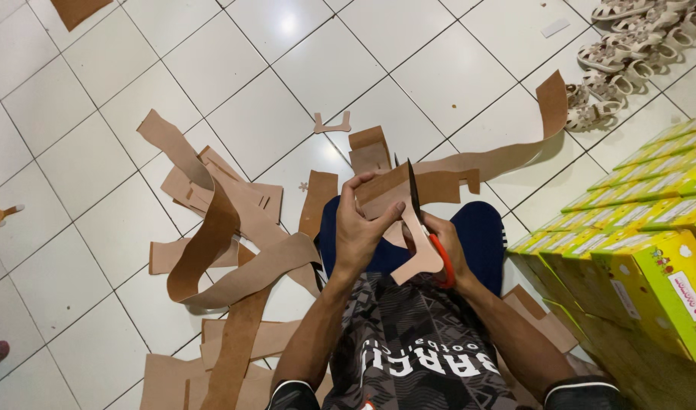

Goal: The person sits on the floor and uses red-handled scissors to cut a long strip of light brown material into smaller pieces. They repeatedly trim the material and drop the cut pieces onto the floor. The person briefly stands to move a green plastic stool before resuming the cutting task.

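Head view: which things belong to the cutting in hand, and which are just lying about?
In use: left hand holding the tan strip; right hand working the scissors.

Lying about: offcuts on the floor, yellow boxes, sandals.

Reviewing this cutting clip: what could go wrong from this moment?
The left hand grips the brown strip close beside the scissors blade, so a slip might nick the fingers. The strip's long loose end trails across the floor and could drag or twist, pulling the cut off line. The right hand works above the lap, so the point could dip toward the legs.
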A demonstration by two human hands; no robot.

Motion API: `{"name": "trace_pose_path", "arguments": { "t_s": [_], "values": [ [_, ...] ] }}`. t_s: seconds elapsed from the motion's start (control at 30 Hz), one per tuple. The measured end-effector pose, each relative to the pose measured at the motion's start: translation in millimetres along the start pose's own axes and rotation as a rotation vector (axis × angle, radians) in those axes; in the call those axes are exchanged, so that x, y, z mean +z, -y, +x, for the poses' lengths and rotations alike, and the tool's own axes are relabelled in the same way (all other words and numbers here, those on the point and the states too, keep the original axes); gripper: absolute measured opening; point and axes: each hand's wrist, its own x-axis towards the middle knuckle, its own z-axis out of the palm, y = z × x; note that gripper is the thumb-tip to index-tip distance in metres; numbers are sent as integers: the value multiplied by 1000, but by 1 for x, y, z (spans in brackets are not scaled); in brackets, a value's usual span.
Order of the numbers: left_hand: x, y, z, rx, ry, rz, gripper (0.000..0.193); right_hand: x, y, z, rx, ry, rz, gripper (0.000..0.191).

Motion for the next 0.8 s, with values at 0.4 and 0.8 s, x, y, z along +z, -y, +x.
{"name": "trace_pose_path", "arguments": {
  "t_s": [0.4,0.8],
  "values": [
    [-30,-9,27,-136,198,173,72,-10,26,-6,86,64,-169,34],
    [-31,59,9,34,358,-129,77,1,-7,-2,88,0,-63,44]
  ]
}}
